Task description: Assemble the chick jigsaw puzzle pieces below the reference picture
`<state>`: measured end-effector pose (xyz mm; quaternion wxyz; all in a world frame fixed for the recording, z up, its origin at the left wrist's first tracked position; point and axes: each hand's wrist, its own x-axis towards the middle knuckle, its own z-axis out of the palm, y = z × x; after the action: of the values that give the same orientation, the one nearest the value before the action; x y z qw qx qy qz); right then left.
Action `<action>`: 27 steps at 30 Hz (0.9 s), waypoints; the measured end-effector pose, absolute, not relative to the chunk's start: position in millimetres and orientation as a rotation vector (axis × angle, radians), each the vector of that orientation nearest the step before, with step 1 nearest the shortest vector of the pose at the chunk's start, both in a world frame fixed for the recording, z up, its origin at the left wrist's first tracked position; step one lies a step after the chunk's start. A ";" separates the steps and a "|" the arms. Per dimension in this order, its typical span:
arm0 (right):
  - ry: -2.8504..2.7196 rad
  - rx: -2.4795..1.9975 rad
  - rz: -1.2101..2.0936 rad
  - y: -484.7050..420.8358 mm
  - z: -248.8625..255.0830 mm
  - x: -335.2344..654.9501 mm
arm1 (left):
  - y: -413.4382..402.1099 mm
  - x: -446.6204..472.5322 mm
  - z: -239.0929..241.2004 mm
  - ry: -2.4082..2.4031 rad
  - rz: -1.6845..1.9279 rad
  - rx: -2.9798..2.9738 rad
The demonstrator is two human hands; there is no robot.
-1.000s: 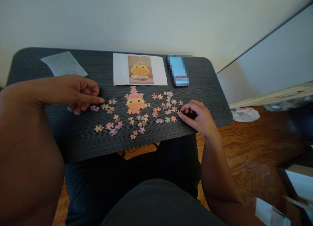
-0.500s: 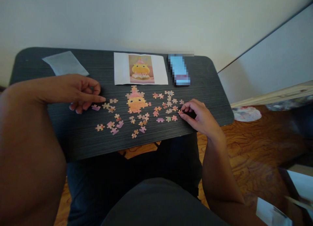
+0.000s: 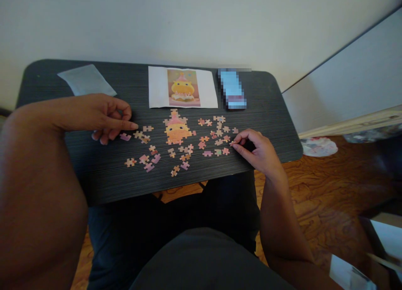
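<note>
My right hand [image 3: 256,150] pinches a small pinkish puzzle piece [image 3: 231,143] between thumb and fingertips, at the right end of the loose pieces. My left hand [image 3: 114,120] hovers at the left, index finger stretched out and the others loosely bent, with nothing in it. Its fingertip is close to some beige pieces [image 3: 142,136], and a purple piece [image 3: 125,137] lies just below. Between the hands is a joined puzzle section [image 3: 177,129] showing a yellow face with a pink hat. Several loose pieces [image 3: 201,145] are scattered to its right and below it.
A printed sheet [image 3: 158,87] with the yellow character and a cake lies behind the joined section. Right of it is a blurred-out phone [image 3: 233,89]. A translucent plastic sleeve [image 3: 88,80] rests at the table's [image 3: 106,185] back left. A wall [image 3: 188,26] stands behind.
The pinched piece has tipped in my right fingers and now looks thinner. My left hand keeps its pose. The whole view has shifted slightly.
</note>
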<state>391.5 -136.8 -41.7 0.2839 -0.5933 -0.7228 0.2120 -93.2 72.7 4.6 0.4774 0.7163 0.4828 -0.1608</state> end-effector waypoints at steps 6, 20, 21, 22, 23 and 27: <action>-1.679 -1.497 0.773 -133.3 -42.7 387.3 | 68.7 -87.6 9.0 1.172 -0.382 1.762; -1.462 -1.329 1.114 -102.4 -17.9 342.2 | 66.1 -85.9 13.0 1.133 -0.369 1.767; -1.490 -1.326 1.105 -99.6 -16.5 339.6 | 65.7 -86.0 13.2 1.131 -0.363 1.770; -1.523 -1.321 1.094 -96.0 -15.3 337.2 | 65.4 -86.2 13.1 1.133 -0.361 1.770; -1.561 -1.313 1.084 -91.5 -14.4 334.7 | 65.3 -86.5 12.8 1.133 -0.358 1.768; -1.727 -1.266 1.077 -66.3 -13.1 323.3 | 64.2 -83.7 12.4 1.149 -0.305 1.811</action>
<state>323.3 -66.3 -13.1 0.3638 -0.4920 -0.6711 0.4186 -83.7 64.2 12.4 0.4685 0.7386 0.4686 -0.1243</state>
